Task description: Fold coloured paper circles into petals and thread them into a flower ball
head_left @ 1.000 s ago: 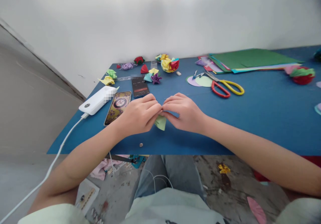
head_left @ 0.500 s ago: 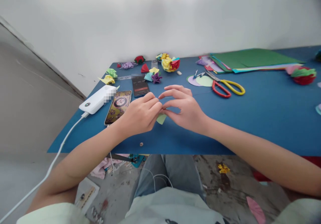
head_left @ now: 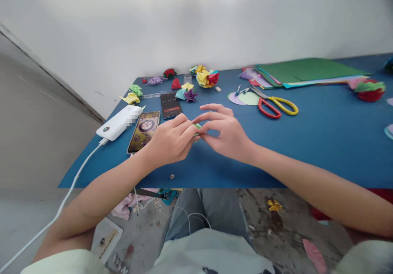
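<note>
My left hand (head_left: 170,140) and my right hand (head_left: 225,131) meet fingertip to fingertip above the blue table (head_left: 307,143), near its front edge. Both pinch a small light-green piece of paper (head_left: 197,126), of which only a sliver shows between the fingers. The left fingers curl closed round it. On the right hand the thumb and forefinger hold it while the other fingers stretch out.
A white power bank (head_left: 119,122) with its cable and two phones (head_left: 144,131) lie left of my hands. Small paper flowers (head_left: 208,78) sit at the back. Red-and-yellow scissors (head_left: 274,106), paper discs (head_left: 244,98) and stacked coloured sheets (head_left: 303,71) lie to the right.
The green paper hung below my fingers a second ago; now it is folded up between them and almost hidden. My right fingers have lifted and spread.
</note>
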`<state>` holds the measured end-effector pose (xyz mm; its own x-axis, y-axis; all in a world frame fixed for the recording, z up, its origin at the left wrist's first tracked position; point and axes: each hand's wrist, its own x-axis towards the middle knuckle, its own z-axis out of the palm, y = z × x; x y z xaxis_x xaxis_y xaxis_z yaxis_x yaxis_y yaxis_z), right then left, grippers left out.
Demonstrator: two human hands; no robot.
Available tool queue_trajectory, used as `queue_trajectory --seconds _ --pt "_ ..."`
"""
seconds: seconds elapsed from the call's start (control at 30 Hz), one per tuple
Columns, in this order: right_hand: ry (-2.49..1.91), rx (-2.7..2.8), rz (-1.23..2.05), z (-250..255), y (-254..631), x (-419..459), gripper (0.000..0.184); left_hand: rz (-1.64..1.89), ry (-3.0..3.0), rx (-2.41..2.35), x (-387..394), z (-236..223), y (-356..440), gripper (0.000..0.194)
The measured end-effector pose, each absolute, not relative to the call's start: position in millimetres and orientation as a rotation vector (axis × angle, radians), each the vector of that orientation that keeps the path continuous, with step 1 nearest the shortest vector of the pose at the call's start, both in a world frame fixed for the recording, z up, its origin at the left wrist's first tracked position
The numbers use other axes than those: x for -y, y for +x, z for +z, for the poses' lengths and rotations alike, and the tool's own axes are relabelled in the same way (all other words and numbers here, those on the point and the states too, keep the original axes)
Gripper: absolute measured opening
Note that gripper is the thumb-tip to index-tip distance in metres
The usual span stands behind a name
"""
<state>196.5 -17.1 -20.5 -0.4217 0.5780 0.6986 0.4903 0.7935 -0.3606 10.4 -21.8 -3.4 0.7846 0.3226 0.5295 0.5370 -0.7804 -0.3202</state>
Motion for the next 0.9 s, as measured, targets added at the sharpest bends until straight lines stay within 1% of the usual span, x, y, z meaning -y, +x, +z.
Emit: queue_trajectory --seconds 0.23,0.37,0.6,0.9 --pt "-0.811 2.125 0.073 -21.9 197.0 15.5 0.010 -0.538 -2.382 0.596 20.2 -4.0 11.0 0.021" --pt "-0.744 2.203 -0.073 -20.9 197.4 17.9 0.017 -0.618 -2.396 0.627 17.9 -6.3 9.0 0.024" --pt "-0.731 2.147 -0.090 -20.1 197.7 16.6 0.017 -0.789 -2.520 0.716 18.1 -4.7 7.6 0.010" --pt "-0.683 2.319 -0.121 -17.1 199.4 20.9 0.024 -0.637 -2.412 0.656 15.9 -3.8 6.5 0.013"
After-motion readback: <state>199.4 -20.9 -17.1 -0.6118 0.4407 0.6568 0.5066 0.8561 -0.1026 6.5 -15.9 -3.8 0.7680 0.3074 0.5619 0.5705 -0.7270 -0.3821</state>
